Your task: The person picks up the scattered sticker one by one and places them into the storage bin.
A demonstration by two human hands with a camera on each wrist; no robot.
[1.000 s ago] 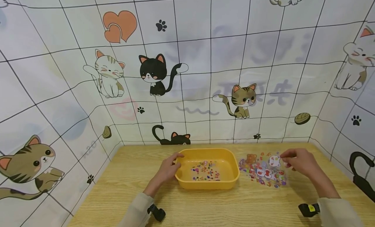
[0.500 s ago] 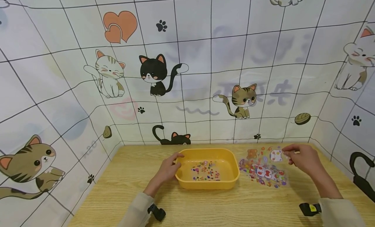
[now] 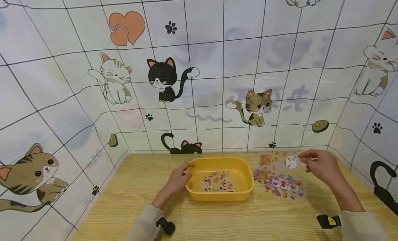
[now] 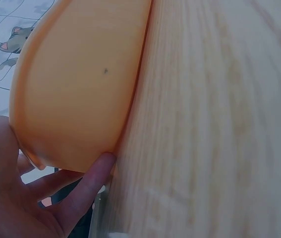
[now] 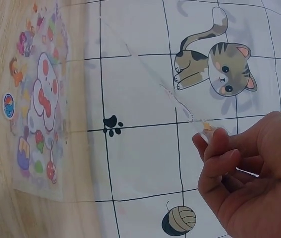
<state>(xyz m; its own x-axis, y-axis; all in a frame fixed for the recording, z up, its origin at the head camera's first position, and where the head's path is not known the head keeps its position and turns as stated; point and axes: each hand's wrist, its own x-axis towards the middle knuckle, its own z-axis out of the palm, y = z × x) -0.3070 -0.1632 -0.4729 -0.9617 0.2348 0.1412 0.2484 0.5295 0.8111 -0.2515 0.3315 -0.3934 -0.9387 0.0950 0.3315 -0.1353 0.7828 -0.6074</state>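
My left hand (image 3: 177, 179) grips the left end of a yellow plastic tray (image 3: 219, 196), thumb at the rim and fingers on the outer wall, as the left wrist view shows. Small colourful pieces (image 3: 217, 181) lie scattered on the tray's floor. To the right, my right hand (image 3: 321, 167) pinches the right edge of a clear sticker sheet (image 3: 291, 162) printed with a white animal and a brown bear. That sheet appears nearly edge-on in the right wrist view, raised off the table. Below it lie overlapping clear sticker sheets (image 5: 46, 94), crowded with small prints.
A light wood-grain table (image 3: 199, 220) carries everything. White cloth with a black grid and cartoon cats (image 3: 259, 106) hangs behind and on both sides, meeting the table's back edge. Each wrist wears a small black camera (image 3: 328, 221).
My right hand has risen a little with the pinched sticker sheet, moving it off the other sheets toward the back. The left hand and tray have stayed put.
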